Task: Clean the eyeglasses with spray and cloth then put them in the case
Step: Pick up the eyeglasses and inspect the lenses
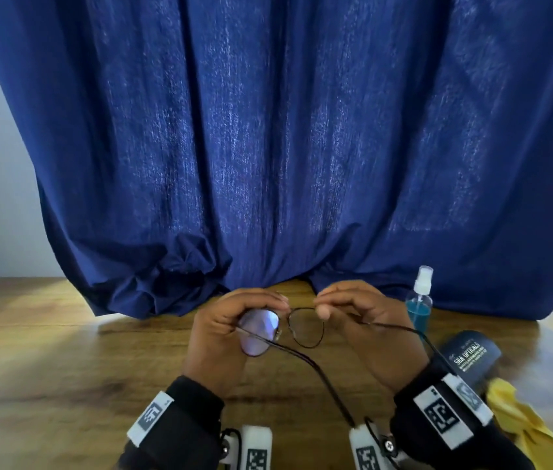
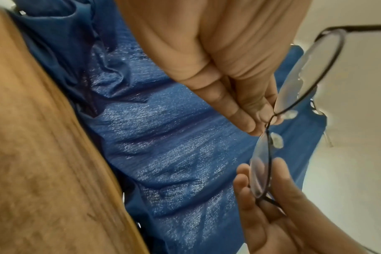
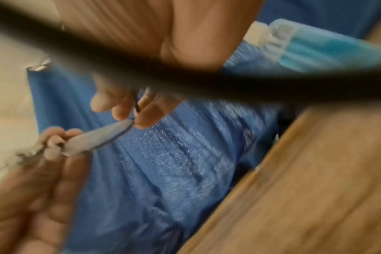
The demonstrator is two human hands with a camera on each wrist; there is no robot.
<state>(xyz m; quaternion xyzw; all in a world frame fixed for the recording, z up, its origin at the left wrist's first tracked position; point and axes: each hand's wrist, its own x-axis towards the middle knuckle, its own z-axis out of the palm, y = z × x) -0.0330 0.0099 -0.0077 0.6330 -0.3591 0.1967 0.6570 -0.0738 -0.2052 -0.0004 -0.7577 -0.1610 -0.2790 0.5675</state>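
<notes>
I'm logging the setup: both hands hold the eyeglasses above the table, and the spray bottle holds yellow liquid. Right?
Not quite: the head view shows blue liquid in the spray bottle. The left hand and right hand do hold the eyeglasses above the table.

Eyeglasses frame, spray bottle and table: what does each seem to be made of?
Eyeglasses: thin dark rims and temples, probably metal wire; clear lenses, one catching a pale reflection. Spray bottle: see-through plastic, by the look, showing blue liquid, with a whitish nozzle and clear cap. Table: brown wood grain, matte; solid wood or laminate cannot be told.
</notes>
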